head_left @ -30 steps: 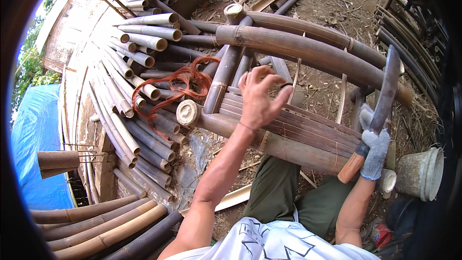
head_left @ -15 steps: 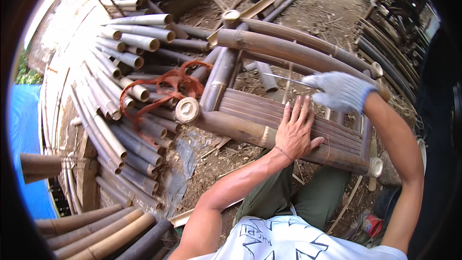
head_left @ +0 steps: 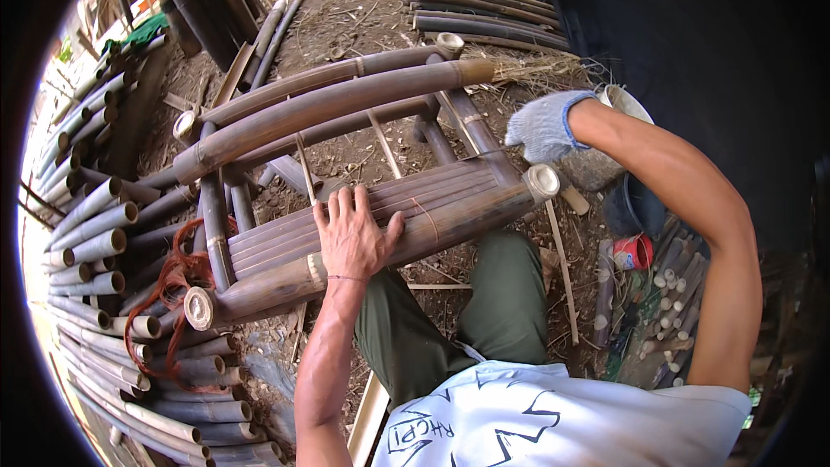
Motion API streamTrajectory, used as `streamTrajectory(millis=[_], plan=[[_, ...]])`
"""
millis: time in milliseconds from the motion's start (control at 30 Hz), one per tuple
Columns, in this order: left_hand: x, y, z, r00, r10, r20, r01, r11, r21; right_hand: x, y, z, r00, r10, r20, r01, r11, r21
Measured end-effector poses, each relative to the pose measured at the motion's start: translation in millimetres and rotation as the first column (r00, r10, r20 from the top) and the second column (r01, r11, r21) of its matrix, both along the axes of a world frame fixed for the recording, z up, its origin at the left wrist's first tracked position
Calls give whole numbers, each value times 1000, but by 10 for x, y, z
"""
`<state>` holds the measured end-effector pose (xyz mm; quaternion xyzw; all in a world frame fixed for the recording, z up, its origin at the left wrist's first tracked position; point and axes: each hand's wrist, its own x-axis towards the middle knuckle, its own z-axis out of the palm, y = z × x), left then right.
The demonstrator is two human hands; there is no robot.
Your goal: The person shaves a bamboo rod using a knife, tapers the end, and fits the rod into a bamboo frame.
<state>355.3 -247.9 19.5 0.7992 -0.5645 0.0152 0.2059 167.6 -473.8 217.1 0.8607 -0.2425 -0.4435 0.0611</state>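
Observation:
A bamboo frame (head_left: pixel 337 104) of thick poles lies across my lap, with a panel of split bamboo slats (head_left: pixel 450 199) along its near side. My left hand (head_left: pixel 353 233) lies flat on the slats, fingers spread, holding nothing. My right hand (head_left: pixel 545 125), in a grey knit glove, hovers curled at the frame's right end, just above the cut end of the front pole (head_left: pixel 543 180). Whether the glove holds anything is hidden. A short wooden handle (head_left: pixel 574 200) lies just below that pole end.
Stacked bamboo poles (head_left: pixel 95 242) fill the left side, with a tangle of orange cord (head_left: pixel 169 285) on them. A pale bucket (head_left: pixel 624 105), a red can (head_left: pixel 635 251) and several short bamboo pegs (head_left: pixel 679 290) sit at the right. More poles (head_left: pixel 484 17) lie on the dirt beyond.
My gloved right hand has gone from above the slats to the frame's right end; a second ago it held a wooden-handled tool low at the right. My left hand stays on the slats.

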Motion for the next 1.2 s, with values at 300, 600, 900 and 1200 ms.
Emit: streamTrajectory(millis=[300,600,900,1200], plan=[[-17,-29,-13,1000,-23,-4,23,1000,-7,-490,213,149,960,-64,272,75,997,-31],[-84,-20,-63,996,13,86,-9,999,-47,-3430,88,-1520,306,-350,885,756,654,-2],[-259,81,-225,923,24,385,131,919,-371,-4734,1146,-4824,-219,-743,632,949,-13,314],[-3096,-493,-727,479,-850,-218,863,502,-61,-4838,1032,-4927,-127,-738,662,952,98,291]])
